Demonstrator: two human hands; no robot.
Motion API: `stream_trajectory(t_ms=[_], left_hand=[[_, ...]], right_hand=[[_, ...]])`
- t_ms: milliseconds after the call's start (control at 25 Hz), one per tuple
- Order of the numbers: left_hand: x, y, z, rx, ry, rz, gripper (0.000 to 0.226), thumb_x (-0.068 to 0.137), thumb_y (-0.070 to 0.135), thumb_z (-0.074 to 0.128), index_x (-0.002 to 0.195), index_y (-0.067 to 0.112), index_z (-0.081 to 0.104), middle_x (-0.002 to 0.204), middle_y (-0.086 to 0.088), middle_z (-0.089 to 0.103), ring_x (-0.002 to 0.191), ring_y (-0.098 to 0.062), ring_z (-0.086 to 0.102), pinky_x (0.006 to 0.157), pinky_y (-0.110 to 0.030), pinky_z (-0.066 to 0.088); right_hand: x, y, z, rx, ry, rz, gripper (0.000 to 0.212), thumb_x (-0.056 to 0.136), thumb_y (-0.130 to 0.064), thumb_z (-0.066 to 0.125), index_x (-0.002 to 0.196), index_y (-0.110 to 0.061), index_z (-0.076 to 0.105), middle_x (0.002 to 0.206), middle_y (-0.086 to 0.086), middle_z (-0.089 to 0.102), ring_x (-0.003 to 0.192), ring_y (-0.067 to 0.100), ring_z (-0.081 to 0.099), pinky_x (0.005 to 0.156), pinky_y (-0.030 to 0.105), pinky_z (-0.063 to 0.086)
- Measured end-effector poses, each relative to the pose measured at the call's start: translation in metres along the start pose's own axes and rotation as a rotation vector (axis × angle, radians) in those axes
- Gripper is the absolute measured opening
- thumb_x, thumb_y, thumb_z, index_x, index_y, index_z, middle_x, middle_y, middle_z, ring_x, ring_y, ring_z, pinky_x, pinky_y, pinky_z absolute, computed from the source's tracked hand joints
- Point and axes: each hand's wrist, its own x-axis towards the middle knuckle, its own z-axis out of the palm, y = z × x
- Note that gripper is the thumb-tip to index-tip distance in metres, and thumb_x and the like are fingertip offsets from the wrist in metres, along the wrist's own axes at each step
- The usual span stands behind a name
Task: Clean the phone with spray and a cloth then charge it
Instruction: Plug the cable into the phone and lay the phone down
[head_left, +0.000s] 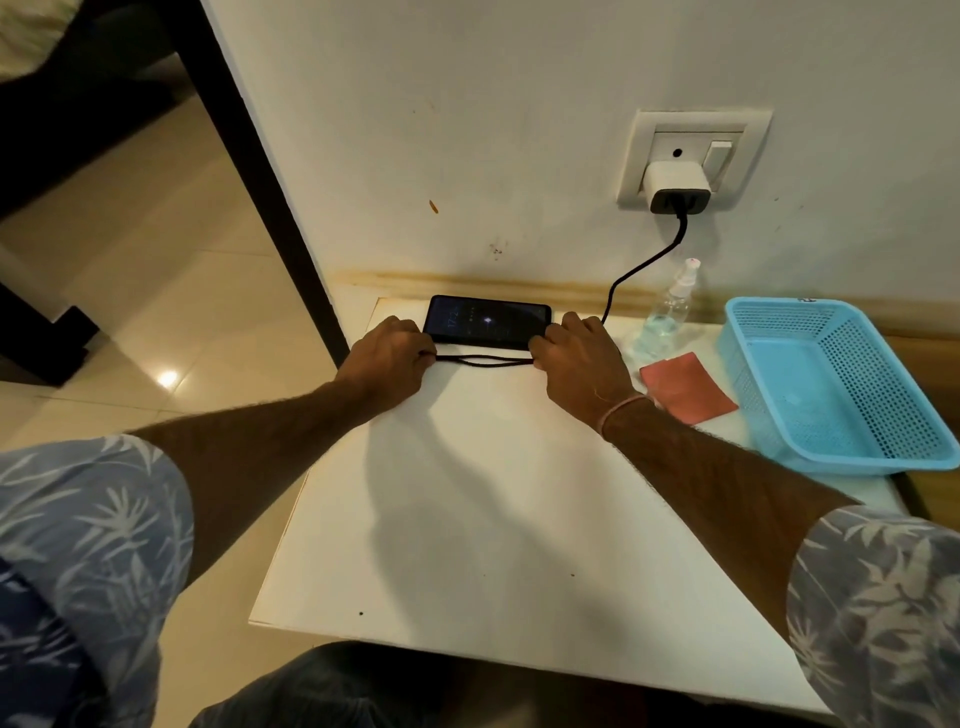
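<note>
Head view, looking down on a white table (498, 519): the phone (487, 321) lies flat with its screen lit at the far edge by the wall, between the left hand (387, 358) and right hand (584, 358), whose curled fingers pinch the two ends of a slack loop of black cable (485, 360) just near of it. Cable also rises to a white charger (675, 188) in the wall socket (693, 156). Right of the hands stand a clear spray bottle (670, 312), a red cloth (685, 388) and a blue basket (831, 384).
</note>
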Motion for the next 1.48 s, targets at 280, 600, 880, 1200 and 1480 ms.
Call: stream_trajectory(t_ms=[280,600,880,1200,1480], left_hand=[[0.01,0.005,0.004,-0.099,0.077,-0.142,0.02,0.098,0.016,0.063,0.11,0.006,0.073,0.108,-0.015,0.065,0.107,-0.031,0.052,0.085,-0.041,0.048],[0.014,0.002,0.01,-0.156,0.074,-0.217,0.018,0.093,0.025,0.07,0.104,0.012,0.072,0.108,-0.01,0.064,0.109,-0.026,0.05,0.082,-0.032,0.04],[0.013,0.006,0.015,-0.056,0.094,-0.196,0.031,0.088,0.045,0.072,0.103,0.018,0.07,0.111,-0.008,0.063,0.11,-0.027,0.048,0.089,-0.039,0.039],[0.014,0.017,0.018,-0.031,0.09,-0.152,0.038,0.087,0.048,0.072,0.112,0.021,0.066,0.121,-0.008,0.06,0.117,-0.028,0.046,0.098,-0.041,0.034],[0.012,0.029,0.021,-0.009,0.064,-0.128,0.047,0.089,0.047,0.071,0.126,0.02,0.062,0.13,-0.009,0.057,0.122,-0.028,0.045,0.103,-0.041,0.034]], right_hand=[[0.011,0.0,0.001,-0.011,-0.053,0.042,0.023,0.084,-0.016,0.06,0.104,-0.008,0.066,0.1,0.011,0.063,0.099,0.031,0.052,0.084,0.04,0.041],[0.012,0.0,0.0,-0.039,-0.031,0.041,0.023,0.08,-0.014,0.064,0.102,-0.007,0.061,0.092,0.013,0.063,0.091,0.032,0.053,0.079,0.041,0.041],[0.012,-0.001,0.008,-0.027,0.018,-0.003,0.026,0.089,-0.028,0.065,0.108,-0.01,0.061,0.098,0.014,0.061,0.095,0.033,0.053,0.089,0.043,0.04],[0.013,-0.006,0.005,0.028,0.02,-0.02,0.035,0.086,-0.037,0.066,0.108,-0.01,0.061,0.1,0.013,0.06,0.097,0.033,0.053,0.092,0.045,0.038],[0.012,-0.008,0.006,0.079,-0.007,-0.023,0.042,0.087,-0.046,0.062,0.112,-0.014,0.061,0.108,0.009,0.058,0.103,0.029,0.052,0.1,0.042,0.033]])
